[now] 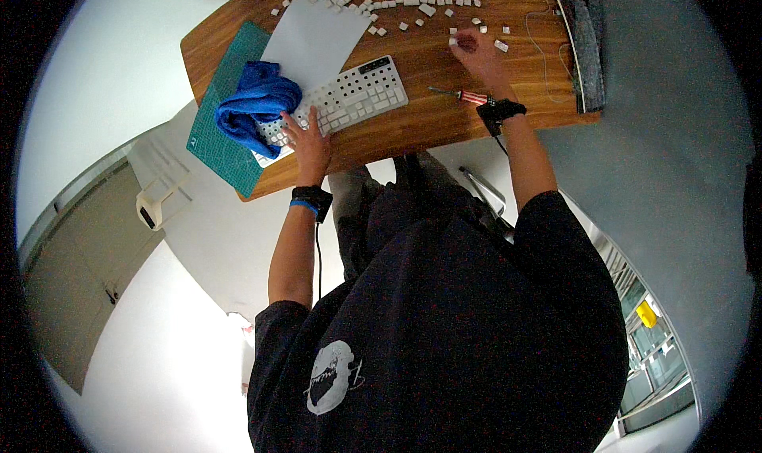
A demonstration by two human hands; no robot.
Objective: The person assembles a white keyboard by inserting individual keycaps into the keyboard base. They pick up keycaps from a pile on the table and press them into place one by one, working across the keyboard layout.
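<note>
White keyboard (pixel 353 104), upper centre of the frame — our left hand (pixel 312 145) lies over its near edge, fingers spread wide. At upper right, our right hand (pixel 482 59) curls with a white keycap (pixel 453 42) at its fingertips — whether pinched, we cannot tell. Blue cloth (pixel 258 104) overlaps the keyboard's left end.

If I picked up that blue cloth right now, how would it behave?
The blue cloth would probably flop and lose its shape, since it lies in loose, rounded folds. It is unlikely to roll, as it slumps rather than standing firm. Pushing it might rumple it against the white keyboard, whose left end it overlaps.
</note>
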